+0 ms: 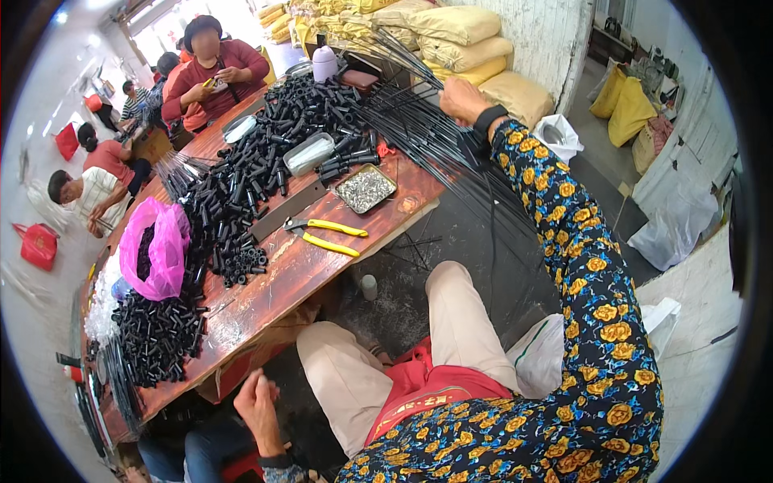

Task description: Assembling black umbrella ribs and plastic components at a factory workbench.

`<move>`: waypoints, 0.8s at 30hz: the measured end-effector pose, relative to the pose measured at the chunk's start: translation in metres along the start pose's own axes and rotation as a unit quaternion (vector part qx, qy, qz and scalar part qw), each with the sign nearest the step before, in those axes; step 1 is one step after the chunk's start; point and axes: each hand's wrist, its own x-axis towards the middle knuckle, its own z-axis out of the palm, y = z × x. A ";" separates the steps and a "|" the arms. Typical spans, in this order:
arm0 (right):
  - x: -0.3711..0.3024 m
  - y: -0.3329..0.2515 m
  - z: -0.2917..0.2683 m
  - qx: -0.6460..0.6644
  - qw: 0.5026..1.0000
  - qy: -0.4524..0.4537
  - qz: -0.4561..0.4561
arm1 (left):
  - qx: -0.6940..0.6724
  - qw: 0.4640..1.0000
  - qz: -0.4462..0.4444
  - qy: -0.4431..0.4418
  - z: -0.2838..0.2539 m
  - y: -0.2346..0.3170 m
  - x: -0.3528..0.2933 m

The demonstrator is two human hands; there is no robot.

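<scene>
My right hand (465,101), on an outstretched arm, is closed around some thin black rods (411,60) at the table's far right. More black rods (411,121) lie beneath it, jutting past the table edge. Low in front of me, my left hand (258,400) is held off the table with its fingers curled; whether anything is inside them is hidden. Yellow-handled pliers (326,233) rest near the table's edge. Behind them stands a square tin (365,189) of small metal pieces. A large heap of short black tubular parts (241,173) covers the middle of the table.
A pink plastic bag (157,249) sits among black parts on the left of the wooden table (274,298). A clear container (309,154) and a pale bottle (324,63) stand by the heap. Several people sit beyond; one person (213,72) faces me. Yellow sacks (455,48) are stacked behind.
</scene>
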 end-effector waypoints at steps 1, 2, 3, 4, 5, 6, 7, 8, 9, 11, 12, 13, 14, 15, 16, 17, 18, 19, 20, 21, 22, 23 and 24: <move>-0.005 -0.012 -0.009 0.047 0.998 -0.031 0.040 | -0.031 0.998 0.057 -0.017 0.013 0.022 0.010; -0.007 -0.018 -0.014 0.082 0.994 -0.044 0.060 | -0.062 0.991 0.114 -0.036 0.029 0.043 0.020; -0.008 -0.003 -0.006 0.075 0.994 -0.056 0.058 | -0.032 0.989 0.144 -0.030 0.055 0.049 0.008; 0.006 0.007 0.002 0.058 0.998 0.023 0.018 | 0.063 0.960 0.269 -0.037 0.074 0.065 0.022; 0.017 0.019 0.010 0.034 0.994 0.098 -0.022 | 0.065 0.956 0.275 -0.075 0.105 0.103 0.018; 0.014 0.002 0.009 0.052 0.994 0.093 0.008 | 0.085 0.948 0.292 -0.093 0.126 0.115 0.029; 0.013 -0.005 0.005 0.055 0.994 0.089 0.005 | 0.153 0.912 0.370 -0.087 0.145 0.129 0.038; 0.013 -0.012 0.001 0.071 0.993 0.089 0.000 | 0.181 0.873 0.451 -0.049 0.171 0.124 0.057; 0.014 -0.007 0.001 0.082 0.993 0.090 0.003 | 0.220 0.877 0.425 -0.050 0.198 0.122 0.067; 0.022 -0.023 -0.001 0.101 0.989 0.108 -0.007 | 0.279 0.877 0.390 -0.023 0.223 0.123 0.076; 0.021 -0.031 -0.014 0.130 0.987 0.090 0.001 | 0.299 0.874 0.383 -0.029 0.232 0.119 0.078; 0.020 -0.034 -0.021 0.159 0.985 0.072 0.009 | 0.320 0.870 0.375 -0.034 0.237 0.116 0.080; 0.037 -0.028 -0.014 0.161 0.975 0.148 -0.033 | 0.320 0.869 0.375 -0.035 0.238 0.113 0.082; 0.043 -0.025 -0.020 0.159 0.968 0.185 -0.055 | 0.300 0.870 0.390 -0.035 0.241 0.110 0.081; 0.046 -0.027 -0.024 0.204 0.957 0.195 -0.070 | 0.282 0.871 0.400 -0.034 0.241 0.106 0.079; 0.049 -0.028 -0.027 0.249 0.943 0.204 -0.084 | 0.284 0.872 0.396 -0.038 0.237 0.104 0.077; 0.049 -0.039 -0.030 0.287 0.927 0.227 -0.081 | 0.261 0.873 0.407 -0.069 0.229 0.107 0.076; 0.050 -0.047 -0.035 0.321 0.909 0.254 -0.078 | 0.234 0.871 0.420 -0.102 0.224 0.107 0.076; 0.048 -0.052 -0.041 0.361 0.899 0.232 -0.090 | 0.227 0.865 0.425 -0.136 0.221 0.104 0.076; 0.040 -0.069 -0.044 0.396 0.882 0.239 -0.093 | 0.230 0.867 0.421 -0.134 0.216 0.102 0.071; 0.039 -0.076 -0.042 0.413 0.870 0.257 -0.086 | 0.209 0.872 0.421 -0.136 0.217 0.102 0.065; 0.037 -0.080 -0.042 0.429 0.857 0.275 -0.079 | 0.186 0.877 0.421 -0.138 0.219 0.102 0.060; 0.032 -0.085 -0.042 0.430 0.857 0.273 -0.079 | 0.211 0.865 0.439 -0.121 0.219 0.105 0.057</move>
